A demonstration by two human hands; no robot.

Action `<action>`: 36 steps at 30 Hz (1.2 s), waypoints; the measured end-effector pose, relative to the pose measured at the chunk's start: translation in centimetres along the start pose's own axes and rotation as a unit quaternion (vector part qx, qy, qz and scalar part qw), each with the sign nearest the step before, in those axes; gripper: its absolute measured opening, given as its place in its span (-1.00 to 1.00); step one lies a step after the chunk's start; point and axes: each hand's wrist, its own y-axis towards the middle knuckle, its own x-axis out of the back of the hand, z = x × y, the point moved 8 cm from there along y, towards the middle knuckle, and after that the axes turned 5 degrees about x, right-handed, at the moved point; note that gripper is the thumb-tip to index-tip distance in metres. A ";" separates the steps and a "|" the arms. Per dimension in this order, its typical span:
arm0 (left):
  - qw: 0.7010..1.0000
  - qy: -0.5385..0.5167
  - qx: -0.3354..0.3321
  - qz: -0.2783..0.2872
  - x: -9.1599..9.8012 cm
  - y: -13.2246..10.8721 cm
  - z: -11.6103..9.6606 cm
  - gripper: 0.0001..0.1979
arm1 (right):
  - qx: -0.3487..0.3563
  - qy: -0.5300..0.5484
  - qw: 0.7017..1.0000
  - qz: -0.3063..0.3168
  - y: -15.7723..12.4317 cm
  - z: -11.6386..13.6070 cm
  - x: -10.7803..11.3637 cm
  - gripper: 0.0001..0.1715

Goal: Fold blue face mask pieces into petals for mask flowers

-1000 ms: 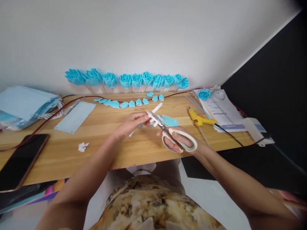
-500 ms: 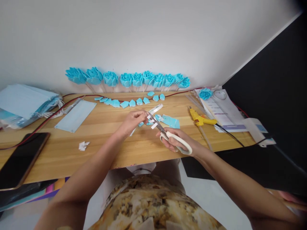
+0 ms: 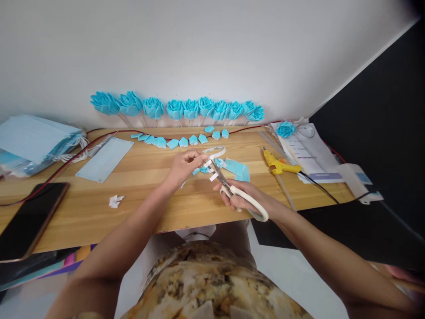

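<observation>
Between thumb and fingers, my left hand (image 3: 186, 166) pinches a narrow white strip (image 3: 219, 151), whose far end loops away over the table. My right hand (image 3: 244, 195) is wrapped round the cream handles of a pair of scissors (image 3: 249, 200). The blades are parted, with their tips at the strip close to my left fingertips. Small white cut pieces (image 3: 213, 177) show beside the blades. Beneath them lie a light blue fabric piece (image 3: 237, 167) and smaller blue scraps, partly hidden by my hands and the scissors.
Blue flowers (image 3: 153, 109) on sticks lean along the wall behind a row of blue petal pieces (image 3: 183, 141). A yellow glue gun (image 3: 280, 167) lies right, by papers (image 3: 320, 155). Left are a flat mask (image 3: 105, 160), a mask stack (image 3: 36, 137), white snippets (image 3: 115, 201) and a phone (image 3: 31, 219).
The scissors' blades have opened wider and their handles have shifted slightly down and right. The strip's loose end has curled into a loop, while my left hand stays nearly in place.
</observation>
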 end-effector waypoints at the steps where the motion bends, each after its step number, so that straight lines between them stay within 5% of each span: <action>1: 1.000 0.000 -0.005 -0.006 0.1 0.0 -0.1 -0.53 | -0.007 -0.008 1.000 -0.004 -0.1 0.2 0.0 -0.32; 10: 0.994 0.014 -0.090 -0.055 0.6 -0.4 -1.2 -0.55 | 0.060 0.084 0.993 0.050 0.3 1.6 -0.8 -0.24; 17: 0.995 0.002 -0.077 -0.071 0.8 -0.2 -0.2 -0.55 | -0.055 0.104 0.982 0.149 0.3 0.2 -5.0 -0.37; 26: 0.988 -0.149 -0.004 -0.048 0.7 0.3 1.1 -0.53 | 0.064 0.107 0.992 0.030 0.6 1.0 -0.3 -0.26; 36: 0.986 -0.168 0.001 -0.019 0.2 0.6 2.3 -0.54 | 0.052 0.078 0.995 -0.037 1.2 0.8 0.9 -0.28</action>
